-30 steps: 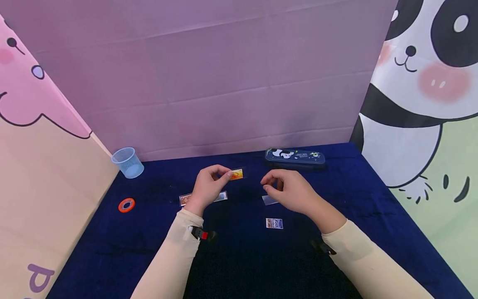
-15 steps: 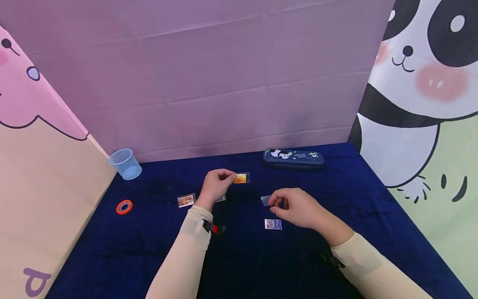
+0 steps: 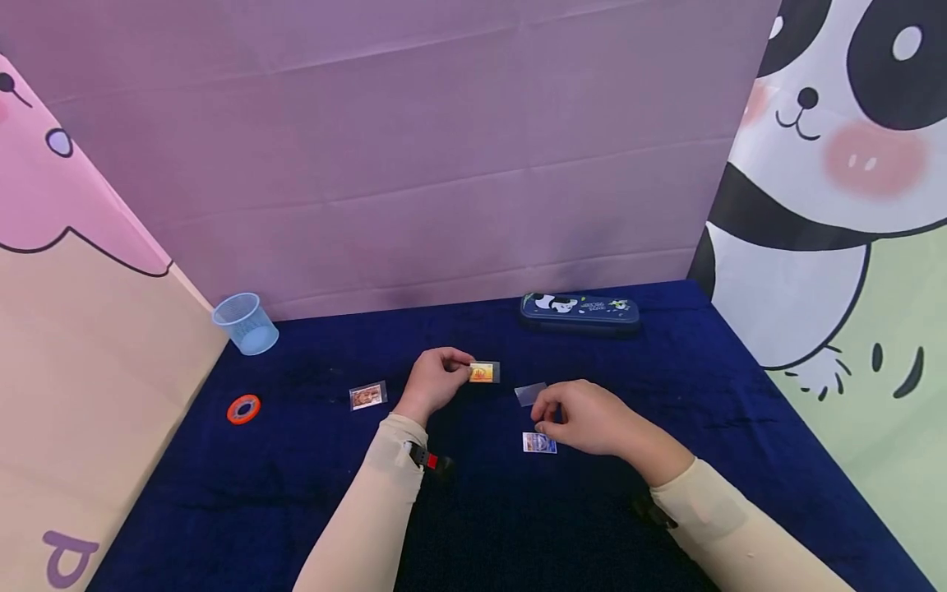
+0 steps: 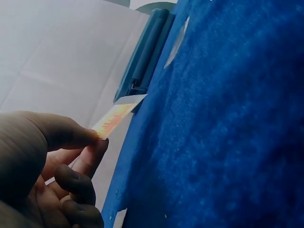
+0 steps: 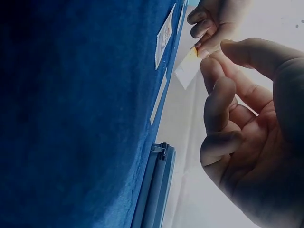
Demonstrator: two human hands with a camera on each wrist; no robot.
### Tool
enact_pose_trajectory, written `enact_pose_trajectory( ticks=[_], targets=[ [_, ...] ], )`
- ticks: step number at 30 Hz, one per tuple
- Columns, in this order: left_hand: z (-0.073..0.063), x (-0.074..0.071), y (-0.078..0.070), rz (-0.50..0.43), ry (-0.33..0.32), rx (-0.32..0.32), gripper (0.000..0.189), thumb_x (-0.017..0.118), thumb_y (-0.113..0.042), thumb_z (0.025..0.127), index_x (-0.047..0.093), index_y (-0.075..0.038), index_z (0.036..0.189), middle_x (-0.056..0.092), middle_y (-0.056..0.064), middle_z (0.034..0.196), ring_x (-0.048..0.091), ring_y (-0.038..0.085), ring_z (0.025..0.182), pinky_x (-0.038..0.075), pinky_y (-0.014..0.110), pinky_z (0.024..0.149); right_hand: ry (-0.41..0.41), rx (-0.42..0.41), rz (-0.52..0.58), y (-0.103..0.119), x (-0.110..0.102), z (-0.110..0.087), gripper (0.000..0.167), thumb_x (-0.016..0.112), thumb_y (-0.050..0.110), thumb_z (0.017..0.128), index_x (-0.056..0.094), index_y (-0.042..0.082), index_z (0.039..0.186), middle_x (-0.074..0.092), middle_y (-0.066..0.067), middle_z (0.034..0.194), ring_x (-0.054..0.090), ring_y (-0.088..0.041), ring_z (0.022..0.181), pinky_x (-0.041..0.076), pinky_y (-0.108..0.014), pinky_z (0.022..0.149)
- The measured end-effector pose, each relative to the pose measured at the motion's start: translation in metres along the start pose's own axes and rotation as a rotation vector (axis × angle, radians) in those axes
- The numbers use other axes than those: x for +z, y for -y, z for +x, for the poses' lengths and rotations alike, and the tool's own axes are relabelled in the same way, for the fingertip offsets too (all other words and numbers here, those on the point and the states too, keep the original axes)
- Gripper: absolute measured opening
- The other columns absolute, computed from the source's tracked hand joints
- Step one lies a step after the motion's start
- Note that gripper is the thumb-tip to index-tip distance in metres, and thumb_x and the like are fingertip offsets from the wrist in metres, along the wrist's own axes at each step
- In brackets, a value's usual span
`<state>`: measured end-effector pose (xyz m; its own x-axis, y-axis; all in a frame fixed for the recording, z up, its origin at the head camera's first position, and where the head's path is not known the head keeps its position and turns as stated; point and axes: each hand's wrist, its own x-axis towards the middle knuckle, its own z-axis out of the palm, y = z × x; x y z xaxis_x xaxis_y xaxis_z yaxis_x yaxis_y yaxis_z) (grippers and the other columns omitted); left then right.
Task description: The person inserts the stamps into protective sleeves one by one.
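Observation:
My left hand [image 3: 436, 383] pinches a small yellow-orange stamp [image 3: 481, 373] in a clear sleeve between thumb and forefinger. In the left wrist view the sleeved stamp [image 4: 113, 118] is held up off the cloth, tilted. My right hand [image 3: 588, 418] hovers with loosely bent fingers; in the right wrist view its thumb and forefinger stand apart with nothing between them. Beneath those fingertips lies a blue-and-white stamp [image 3: 539, 443], partly covered by them. An empty-looking clear sleeve [image 3: 528, 395] lies just behind it. Left of my left hand is a sleeved brown stamp [image 3: 367, 396].
A dark blue pencil case [image 3: 579, 315] with a panda picture lies at the back of the blue cloth [image 3: 459, 526]. At the left stand a light blue cup [image 3: 247, 325], tilted in view, and an orange ring-shaped object [image 3: 243, 409]. A mauve backdrop [image 3: 407, 164] rises behind.
My left hand has moved right and nearer to me with the yellow stamp, hiding another sleeved stamp. My right hand has come down and nearer, over the blue-and-white stamp.

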<state>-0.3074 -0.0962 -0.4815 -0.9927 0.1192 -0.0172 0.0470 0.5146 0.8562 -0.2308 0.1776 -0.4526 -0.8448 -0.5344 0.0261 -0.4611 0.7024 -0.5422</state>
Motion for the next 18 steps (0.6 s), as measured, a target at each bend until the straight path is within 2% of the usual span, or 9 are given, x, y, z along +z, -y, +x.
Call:
enact_pose_trajectory(
  ticks=[7,15,18],
  targets=[
    [0.001,-0.001,0.005,0.070,0.022,-0.010,0.008,0.075,-0.017,0.098,0.081,-0.018,0.103,0.072,0.001,0.104,0.064,0.021,0.089,0.056,0.039,0.084,0.033,-0.013,0.009,-0.005,0.002,0.001,0.013,0.079,0.020,0.093,0.075,0.014,0.104,0.064,0.013,0.086,0.055,-0.006,0.062,0.048,-0.027,0.058],
    [0.001,-0.002,0.008,0.082,0.038,-0.060,0.008,0.075,-0.020,0.098,0.079,-0.019,0.105,0.072,-0.001,0.098,0.065,0.020,0.087,0.056,0.039,0.083,0.081,0.004,0.139,-0.017,0.002,0.002,0.015,0.079,0.021,0.094,0.074,0.012,0.105,0.065,0.008,0.086,0.059,-0.010,0.065,0.050,-0.028,0.059],
    [0.001,-0.002,0.007,0.083,0.040,-0.071,0.007,0.076,-0.021,0.097,0.078,-0.020,0.104,0.072,-0.001,0.097,0.066,0.020,0.088,0.056,0.040,0.084,0.090,0.018,0.141,-0.019,0.002,0.001,0.016,0.080,0.020,0.093,0.074,0.012,0.105,0.065,0.007,0.086,0.059,-0.011,0.065,0.049,-0.028,0.059]
  ],
)
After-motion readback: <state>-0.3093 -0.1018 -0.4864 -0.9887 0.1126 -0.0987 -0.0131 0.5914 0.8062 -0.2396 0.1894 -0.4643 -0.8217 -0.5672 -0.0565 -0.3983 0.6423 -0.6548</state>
